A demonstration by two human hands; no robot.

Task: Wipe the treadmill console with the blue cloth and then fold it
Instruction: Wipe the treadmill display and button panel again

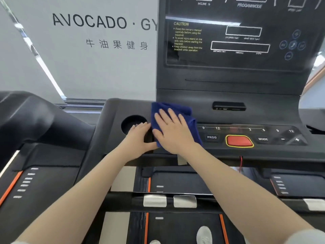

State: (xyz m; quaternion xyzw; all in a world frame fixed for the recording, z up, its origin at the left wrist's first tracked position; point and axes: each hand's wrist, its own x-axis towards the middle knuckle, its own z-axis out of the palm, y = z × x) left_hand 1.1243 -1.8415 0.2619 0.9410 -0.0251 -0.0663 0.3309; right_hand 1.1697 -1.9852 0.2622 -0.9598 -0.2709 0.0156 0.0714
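Observation:
The blue cloth lies bunched on the dark treadmill console, just left of the button row. My right hand lies flat on top of the cloth with fingers spread, pressing it against the console. My left hand rests on the console beside the cloth's left edge, its fingertips at the rim of the round cup holder. Its thumb touches the cloth's lower corner. Part of the cloth is hidden under my right palm.
A red stop button with a yellow rim sits right of the cloth, between the PROG and MODE keys. The upright display panel rises behind. A black handrail curves at the left. Metal pulse grips and the belt lie below.

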